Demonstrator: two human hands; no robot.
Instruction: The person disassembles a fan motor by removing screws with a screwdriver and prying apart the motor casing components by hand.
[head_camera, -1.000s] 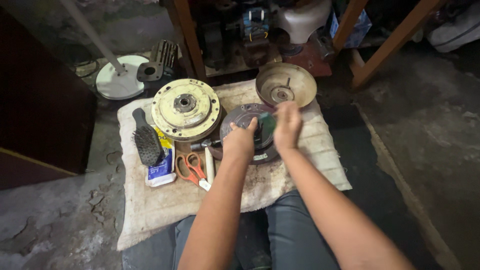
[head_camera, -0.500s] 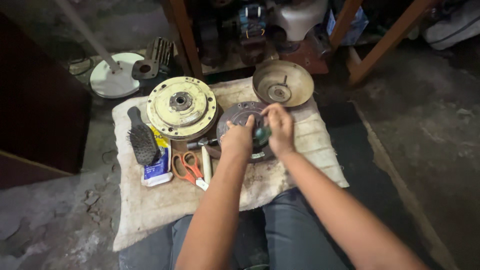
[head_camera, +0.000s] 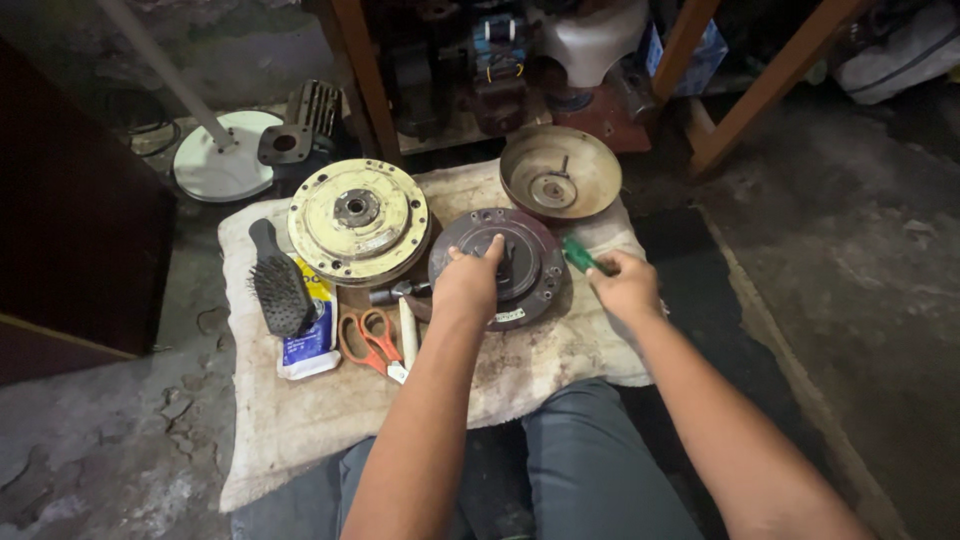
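Note:
A dark round metal disc (head_camera: 535, 262) lies on a stained white cloth (head_camera: 300, 410) over my lap. My left hand (head_camera: 468, 283) rests on the disc, fingers pressing near its centre hub. To the right of the disc, my right hand (head_camera: 625, 285) is closed around a green-handled tool (head_camera: 582, 256), whose tip I cannot see. A pale yellow round housing (head_camera: 358, 220) sits to the left of the dark disc, and a tan metal bowl-shaped part (head_camera: 560, 172) lies behind it.
A black brush (head_camera: 278, 285), a blue-and-white packet (head_camera: 305, 345), orange-handled scissors (head_camera: 368, 338) and a white stick (head_camera: 407, 335) lie on the cloth's left part. A white round base with a pole (head_camera: 220, 165) stands at back left. Wooden legs (head_camera: 765, 85) and machine parts stand behind.
My right hand has pulled away from the centre of the dark disc to its right side, carrying the green-handled tool. My left hand stays on the disc.

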